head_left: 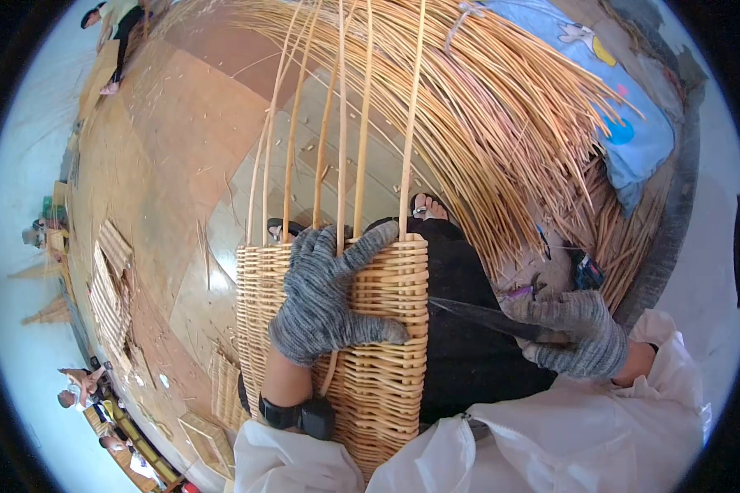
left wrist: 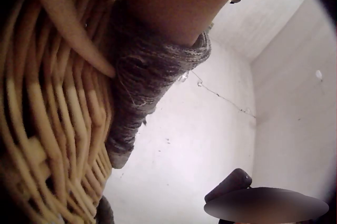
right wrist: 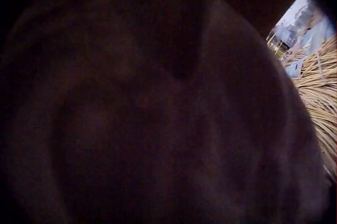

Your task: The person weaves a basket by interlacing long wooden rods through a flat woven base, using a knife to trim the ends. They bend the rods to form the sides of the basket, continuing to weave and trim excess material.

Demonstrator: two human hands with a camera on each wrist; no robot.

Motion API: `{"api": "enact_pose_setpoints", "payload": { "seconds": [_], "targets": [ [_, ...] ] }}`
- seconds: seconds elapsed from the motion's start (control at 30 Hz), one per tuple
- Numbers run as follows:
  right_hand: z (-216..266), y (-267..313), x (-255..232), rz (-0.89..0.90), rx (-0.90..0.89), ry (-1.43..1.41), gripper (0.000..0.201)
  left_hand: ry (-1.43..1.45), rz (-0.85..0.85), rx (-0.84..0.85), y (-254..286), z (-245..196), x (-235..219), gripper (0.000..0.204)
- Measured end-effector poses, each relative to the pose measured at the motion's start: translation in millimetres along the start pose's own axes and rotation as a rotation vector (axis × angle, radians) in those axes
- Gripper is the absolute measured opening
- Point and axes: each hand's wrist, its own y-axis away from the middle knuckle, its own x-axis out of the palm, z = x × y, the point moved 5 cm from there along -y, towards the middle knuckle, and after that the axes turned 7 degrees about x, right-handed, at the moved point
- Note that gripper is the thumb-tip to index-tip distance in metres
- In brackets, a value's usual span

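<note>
A woven wicker panel [head_left: 386, 386] stands over the person's lap, with several upright stakes [head_left: 362, 148] rising from its top edge. The gloved left hand [head_left: 321, 287] rests on its face, thumb and forefinger spread wide, fingertips at the top edge. In the left wrist view, the grey knit glove [left wrist: 152, 71] lies against the weave [left wrist: 63, 108], beside a loose rod end [left wrist: 73, 24]. On the right, the gloved right hand [head_left: 575, 329] grips a long, flat dark tool [head_left: 485, 315], motion-blurred, its far end near the panel's side. Dark blur fills most of the right wrist view.
A large bundle of peeled rods [head_left: 485, 107] lies ahead and right, beside a blue cloth [head_left: 633, 156]. Pliers-like purple-handled cutters [head_left: 526, 289] lie near the right hand. Woven pieces [head_left: 111, 287] are on the floor at left. Other people [head_left: 123, 33] are farther off.
</note>
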Motion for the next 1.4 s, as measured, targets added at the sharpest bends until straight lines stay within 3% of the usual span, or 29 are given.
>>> {"api": "enact_pose_setpoints", "payload": {
  "seconds": [0.13, 0.23, 0.37, 0.43, 0.53, 0.7, 0.77, 0.83, 0.93, 0.97, 1.07, 1.1, 1.23, 1.33, 1.4],
  "targets": [
    [5, -2, -2, -0.054, -0.104, 0.114, 0.050, 0.007, -0.050, 0.055, 1, 1, 3, 0.104],
    [9, -5, -5, -0.018, -0.086, 0.186, 0.049, -0.036, -0.017, 0.045, 0, 0, 2, 0.106],
    [25, -15, -19, -0.032, -0.137, 0.149, 0.047, 0.000, -0.007, 0.018, 1, 1, 3, 0.109],
    [28, -22, -29, 0.094, -0.093, 0.170, 0.046, -0.044, 0.024, -0.020, 1, 0, 4, 0.110],
    [37, -29, -33, 0.112, -0.027, 0.124, 0.046, -0.068, 0.021, -0.042, 3, 3, 5, 0.110],
    [11, -41, -23, 0.194, 0.171, -0.282, 0.042, -0.077, 0.007, -0.063, 7, 11, 9, 0.109],
    [24, -53, -26, 0.197, 0.018, -0.041, 0.041, -0.077, -0.022, -0.047, 10, 17, 8, 0.109],
    [62, -65, -32, 0.174, -0.342, 0.505, 0.040, -0.079, -0.016, -0.066, 12, 23, -2, 0.109],
    [50, -82, -27, 0.356, 0.383, -0.077, 0.041, -0.039, -0.058, -0.074, 18, 35, -6, 0.110],
    [18, -65, -24, 0.357, 0.483, -0.220, 0.040, -0.072, -0.072, -0.067, 16, 19, 14, 0.109],
    [14, -65, -18, 0.406, 0.594, -0.251, 0.039, -0.094, -0.069, -0.077, 19, 20, 14, 0.109],
    [35, -80, -21, 0.292, 0.015, 0.002, 0.038, -0.095, -0.062, -0.075, 19, 20, 13, 0.109],
    [64, -76, -32, 0.265, -0.357, 0.587, 0.038, -0.081, -0.047, -0.102, 22, 18, 16, 0.106],
    [8, -72, -10, 0.306, 0.271, -0.203, 0.037, -0.098, -0.069, -0.113, 23, 25, 15, 0.105],
    [5, -74, -11, 0.250, 0.061, -0.035, 0.041, -0.018, -0.078, -0.136, 26, 26, 17, 0.105]
  ]
}}
